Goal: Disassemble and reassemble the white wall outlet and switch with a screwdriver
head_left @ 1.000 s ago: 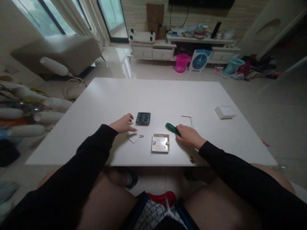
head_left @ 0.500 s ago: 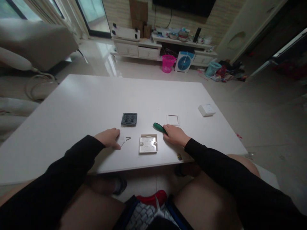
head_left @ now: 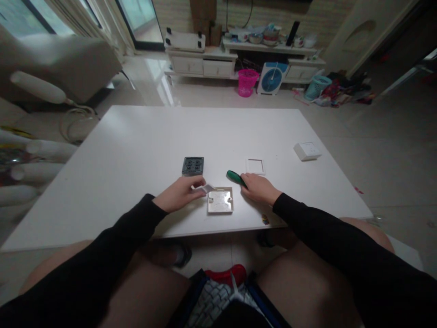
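Note:
My left hand [head_left: 182, 192] is closed, pinching a small pale, translucent flat piece [head_left: 204, 188] that looks like a plastic bag. It hovers by the upper left corner of a white back box [head_left: 220, 201], which lies open side up. Just beyond this hand lies a dark socket panel [head_left: 193, 165], its rear face up. My right hand [head_left: 257, 187] is wrapped round a green-handled screwdriver [head_left: 235, 177]; its shaft is hidden. Past the right hand sits a white square frame [head_left: 256, 166]. No screws show; my left hand covers part of the table.
These things rest on a white table [head_left: 205, 132]. A white box-shaped socket [head_left: 307, 151] stands near its right edge. Close to the front edge is a small coloured sticker [head_left: 265, 219]. Across the floor are a pink basket [head_left: 247, 83], a blue fan [head_left: 272, 78] and a low cabinet [head_left: 187, 64].
My left hand has lifted the pale piece and carried it right, to the back box. The screws that lay beside it are out of sight. My right hand keeps the screwdriver; the view has shifted slightly.

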The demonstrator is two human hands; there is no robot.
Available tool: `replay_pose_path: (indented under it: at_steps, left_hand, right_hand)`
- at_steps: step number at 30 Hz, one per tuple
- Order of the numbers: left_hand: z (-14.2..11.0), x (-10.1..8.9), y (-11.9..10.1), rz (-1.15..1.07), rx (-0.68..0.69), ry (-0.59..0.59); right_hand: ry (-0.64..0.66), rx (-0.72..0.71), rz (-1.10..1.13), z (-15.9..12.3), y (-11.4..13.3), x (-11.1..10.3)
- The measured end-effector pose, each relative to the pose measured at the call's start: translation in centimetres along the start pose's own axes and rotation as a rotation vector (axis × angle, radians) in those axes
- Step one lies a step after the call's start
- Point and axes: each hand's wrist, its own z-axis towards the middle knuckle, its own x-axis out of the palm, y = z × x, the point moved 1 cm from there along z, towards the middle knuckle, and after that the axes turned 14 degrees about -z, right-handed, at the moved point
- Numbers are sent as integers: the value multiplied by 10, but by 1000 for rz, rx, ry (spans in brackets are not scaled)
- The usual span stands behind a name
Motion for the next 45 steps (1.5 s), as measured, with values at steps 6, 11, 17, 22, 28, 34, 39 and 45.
replay_pose_path:
  at_steps: [6,11,17,22,28,34,39,45]
  left_hand:
    - [7,59,-13,27,346,97]
    - [13,69,-5,106,401,130]
    - [12,72,4,226,373,121]
    - [12,61,-1,251,314,129]
    - [12,2,16,204,84,-63]
    - [9,-14,42,378,-193,42]
    - [16,3,44,482,-296,109]
    - [15,13,46,531,-324,158]
  right_hand:
    - [-15,-1,-9,1,0,2]
    - [-15,-6,-9,1,0,3]
    - [-27,-3,-6,1,0,4]
    - [-33,-7,2,1,0,4]
    - [-36,-14,12,1,0,5]
    - [-60,-25,5,3,-2,10]
    - [-66,-24,0,4,-3,13]
    - [-70,-30,-4,4,-2,11]
